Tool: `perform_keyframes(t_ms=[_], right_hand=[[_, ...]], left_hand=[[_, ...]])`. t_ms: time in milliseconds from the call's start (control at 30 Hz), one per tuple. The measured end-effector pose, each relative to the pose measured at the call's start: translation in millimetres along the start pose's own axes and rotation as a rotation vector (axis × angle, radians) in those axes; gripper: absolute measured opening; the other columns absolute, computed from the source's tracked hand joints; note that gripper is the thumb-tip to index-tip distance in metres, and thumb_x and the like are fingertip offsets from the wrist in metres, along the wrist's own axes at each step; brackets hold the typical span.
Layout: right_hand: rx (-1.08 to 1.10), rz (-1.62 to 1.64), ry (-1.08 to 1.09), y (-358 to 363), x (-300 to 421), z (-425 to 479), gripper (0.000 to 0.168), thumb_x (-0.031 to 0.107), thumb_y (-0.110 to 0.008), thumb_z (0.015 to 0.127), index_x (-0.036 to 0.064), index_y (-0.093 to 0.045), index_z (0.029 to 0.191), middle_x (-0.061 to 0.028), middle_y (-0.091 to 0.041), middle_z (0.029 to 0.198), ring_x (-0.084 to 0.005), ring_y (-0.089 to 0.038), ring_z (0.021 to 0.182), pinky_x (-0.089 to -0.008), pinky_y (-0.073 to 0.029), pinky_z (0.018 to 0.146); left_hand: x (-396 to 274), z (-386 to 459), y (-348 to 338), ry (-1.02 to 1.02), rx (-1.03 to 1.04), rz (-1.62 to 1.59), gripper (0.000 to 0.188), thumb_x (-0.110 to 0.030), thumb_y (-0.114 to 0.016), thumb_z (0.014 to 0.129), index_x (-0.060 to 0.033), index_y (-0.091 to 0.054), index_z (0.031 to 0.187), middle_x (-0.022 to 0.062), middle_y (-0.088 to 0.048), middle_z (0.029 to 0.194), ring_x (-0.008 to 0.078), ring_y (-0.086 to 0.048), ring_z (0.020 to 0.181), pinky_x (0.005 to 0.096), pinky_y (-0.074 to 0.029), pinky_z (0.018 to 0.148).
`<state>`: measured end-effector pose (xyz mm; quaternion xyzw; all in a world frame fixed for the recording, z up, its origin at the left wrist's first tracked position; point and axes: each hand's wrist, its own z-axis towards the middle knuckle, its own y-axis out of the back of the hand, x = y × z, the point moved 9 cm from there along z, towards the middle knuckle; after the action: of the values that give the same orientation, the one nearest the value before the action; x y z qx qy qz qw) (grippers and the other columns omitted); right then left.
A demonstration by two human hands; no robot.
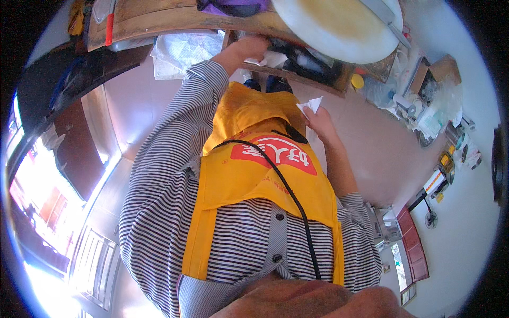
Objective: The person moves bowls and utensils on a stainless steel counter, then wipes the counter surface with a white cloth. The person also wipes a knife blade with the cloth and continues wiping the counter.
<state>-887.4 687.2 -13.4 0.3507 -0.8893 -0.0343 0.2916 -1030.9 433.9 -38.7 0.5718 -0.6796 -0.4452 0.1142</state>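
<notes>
My left hand reaches into an open wooden drawer under the table edge. It is blurred and its fingers are partly hidden. White paper lies beside that hand in the drawer, and I cannot tell whether the hand grips it. Dark items and clear plastic fill the drawer's right part. Held low beside my yellow apron, my right hand pinches a crumpled piece of white paper, probably a tissue.
A round white cutting board with a cleaver on it stands on the wooden table, above the drawer. A purple cloth or bag and a red-handled tool lie leftward. An open cardboard box sits at right.
</notes>
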Motion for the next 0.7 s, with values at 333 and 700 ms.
perform_keyframes(t_ms=[333,700], right_hand=[[-0.016,0.625,-0.074,0,-10,30,0.021,0.020,-0.052,0.091,0.001,-0.059,0.090,-0.0098,-0.061,0.076,-0.0166,-0.056,0.061,-0.0305,-0.043,0.052],[-0.043,1.271,-0.066,2,-36,87,0.013,0.005,-0.048,0.091,-0.007,-0.051,0.095,-0.0150,-0.058,0.080,-0.0166,-0.053,0.061,-0.0268,-0.042,0.047]], left_hand=[[3,-43,15,0.087,-0.224,0.017,0.033,-0.035,-0.061,0.082,-0.0112,-0.062,0.105,0.0156,-0.064,0.095,0.0329,-0.063,0.091,0.0430,-0.052,0.077],[48,-136,-90,0.651,-0.255,-0.920,0.031,-0.030,-0.052,0.088,-0.0041,-0.068,0.091,0.0102,-0.070,0.082,0.0275,-0.066,0.077,0.0372,-0.051,0.072]])
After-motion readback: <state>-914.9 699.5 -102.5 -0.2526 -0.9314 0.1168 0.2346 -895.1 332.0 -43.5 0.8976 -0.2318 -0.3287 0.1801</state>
